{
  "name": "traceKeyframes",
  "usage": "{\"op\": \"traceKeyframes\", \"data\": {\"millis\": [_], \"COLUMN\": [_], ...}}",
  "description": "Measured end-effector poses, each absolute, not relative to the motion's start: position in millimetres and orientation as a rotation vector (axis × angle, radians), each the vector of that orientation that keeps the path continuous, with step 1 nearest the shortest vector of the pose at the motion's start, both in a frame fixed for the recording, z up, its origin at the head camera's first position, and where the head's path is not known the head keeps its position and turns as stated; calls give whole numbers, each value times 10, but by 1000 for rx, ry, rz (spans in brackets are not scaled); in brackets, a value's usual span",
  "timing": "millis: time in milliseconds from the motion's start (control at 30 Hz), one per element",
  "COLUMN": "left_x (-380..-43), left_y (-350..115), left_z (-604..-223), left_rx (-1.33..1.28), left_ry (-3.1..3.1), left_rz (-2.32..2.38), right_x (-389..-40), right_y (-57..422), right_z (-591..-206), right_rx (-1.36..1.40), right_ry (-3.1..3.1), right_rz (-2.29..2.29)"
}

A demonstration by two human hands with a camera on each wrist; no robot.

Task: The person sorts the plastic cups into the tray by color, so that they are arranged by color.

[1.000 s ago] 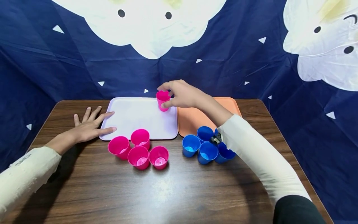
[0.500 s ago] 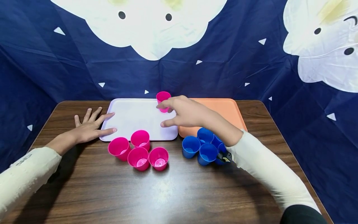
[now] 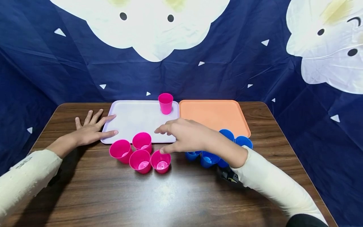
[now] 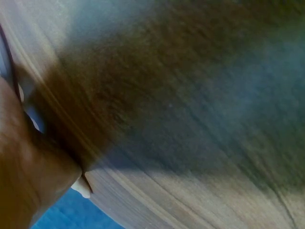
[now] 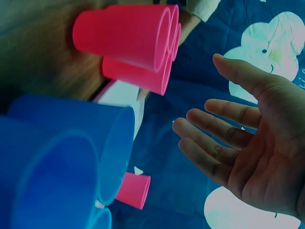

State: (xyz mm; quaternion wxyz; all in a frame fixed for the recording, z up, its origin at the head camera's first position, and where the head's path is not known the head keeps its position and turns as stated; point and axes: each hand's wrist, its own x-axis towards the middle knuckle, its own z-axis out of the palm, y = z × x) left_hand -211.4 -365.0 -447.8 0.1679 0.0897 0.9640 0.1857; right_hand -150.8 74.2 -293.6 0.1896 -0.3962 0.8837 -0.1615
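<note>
My left hand (image 3: 90, 129) rests with spread fingers at the left edge of the white tray (image 3: 133, 121), its thumb and index finger over the rim. One pink cup (image 3: 165, 104) stands upright at that tray's back right corner. In front of the tray several pink cups (image 3: 140, 160) are grouped on the table, mouths up. Over the table just right of them hovers my right hand (image 3: 187, 135), thumb near the rightmost pink cup. In the right wrist view this hand (image 5: 252, 138) has its fingers extended and holds nothing. Several blue cups (image 3: 210, 159) stand partly hidden under my right forearm.
An orange tray (image 3: 212, 113) lies against the white tray's right side. Both sit at the back of the brown wooden table (image 3: 141, 201). Behind the table hangs a dark blue cloth (image 3: 181, 75) with white cloud shapes.
My right hand has let go of the pink cup on the white tray and come back toward the front pink cups. The left hand has stayed in place.
</note>
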Motion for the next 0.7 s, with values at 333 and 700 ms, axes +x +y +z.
{"op": "traceKeyframes", "data": {"millis": [333,700], "left_x": [-2109,-2123], "left_y": [-3656,-3646], "left_z": [-4484,-4490], "left_rx": [253,252], "left_ry": [2736,2741], "left_rz": [512,497], "right_x": [-1300,-1228], "right_y": [664,621], "right_z": [-3004,-3016], "right_rx": [-1203,-1201], "right_ry": [2467,2436], "right_rz": [-325,-308]}}
